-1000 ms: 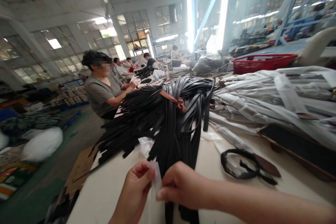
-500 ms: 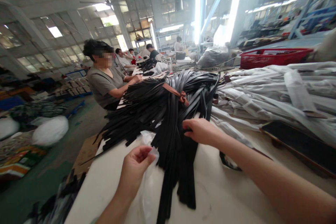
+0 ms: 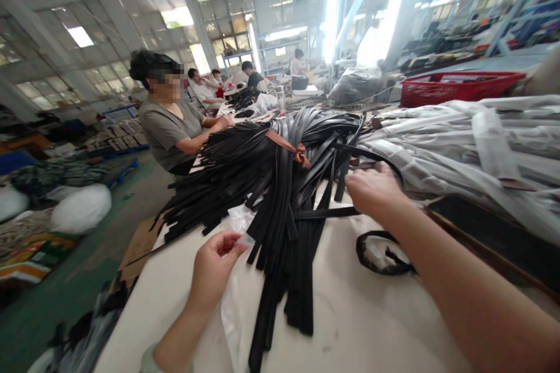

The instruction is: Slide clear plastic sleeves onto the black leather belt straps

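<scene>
A large bundle of black leather belt straps (image 3: 280, 186) lies fanned across the white table (image 3: 367, 326), tied at its top with a brown strap (image 3: 289, 148). My right hand (image 3: 371, 189) is shut on one black strap (image 3: 326, 213), which runs out sideways from the bundle beneath it. My left hand (image 3: 214, 262) pinches a small white slip (image 3: 242, 239) between thumb and fingers, close to the bundle's left side. A thin see-through plastic sheet (image 3: 231, 315) lies under that hand, beside the straps.
A coiled black belt (image 3: 380, 253) lies near my right forearm. Plastic-wrapped belts (image 3: 464, 145) are heaped to the right, past a dark board (image 3: 490, 233) and a red basket (image 3: 459, 87). A co-worker (image 3: 168, 122) sits at the table's far left, with other workers beyond.
My right hand has moved up and right from the bundle's lower part and now pulls a strap sideways. My left hand has drawn slightly back with the white slip. The view has tilted.
</scene>
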Available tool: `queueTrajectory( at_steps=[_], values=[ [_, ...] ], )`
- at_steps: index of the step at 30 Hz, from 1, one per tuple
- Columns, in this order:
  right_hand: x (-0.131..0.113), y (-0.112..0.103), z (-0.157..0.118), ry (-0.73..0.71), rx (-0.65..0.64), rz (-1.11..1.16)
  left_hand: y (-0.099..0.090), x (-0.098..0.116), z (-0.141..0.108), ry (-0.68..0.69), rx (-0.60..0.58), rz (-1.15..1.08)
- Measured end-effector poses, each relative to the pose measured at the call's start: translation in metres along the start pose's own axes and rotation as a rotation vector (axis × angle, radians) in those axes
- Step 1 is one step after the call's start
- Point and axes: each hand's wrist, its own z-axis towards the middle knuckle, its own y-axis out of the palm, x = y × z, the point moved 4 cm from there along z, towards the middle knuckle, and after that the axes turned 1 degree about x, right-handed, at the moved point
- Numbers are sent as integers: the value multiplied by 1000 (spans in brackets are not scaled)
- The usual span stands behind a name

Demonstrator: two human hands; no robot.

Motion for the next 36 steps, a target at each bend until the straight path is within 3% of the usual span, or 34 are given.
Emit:
queueTrajectory(
  at_steps=[5,7,11,15,17,19,22,25,36],
  values=[
    [-64,24,4,-304,16,243,-2,1,-3,18,-34,37],
    [-76,32,5,-353,12,289,-4,3,-5,30,-34,52],
    [-60,31,5,-321,11,280,-6,9,-7,54,-13,84],
    [-35,1,-5,-141,105,218,-6,12,-7,47,8,92],
    [-45,-17,-18,-209,167,288,-5,12,-7,47,15,107],
    [-68,-26,-34,-397,192,391,-5,11,-7,55,21,121],
    [-100,-23,-53,-581,175,428,-6,10,-7,60,28,135],
    [-112,-13,-57,-606,144,392,-8,11,-7,59,26,153],
    [-114,-7,-56,-607,68,393,-8,16,-12,124,39,206]
  ],
)
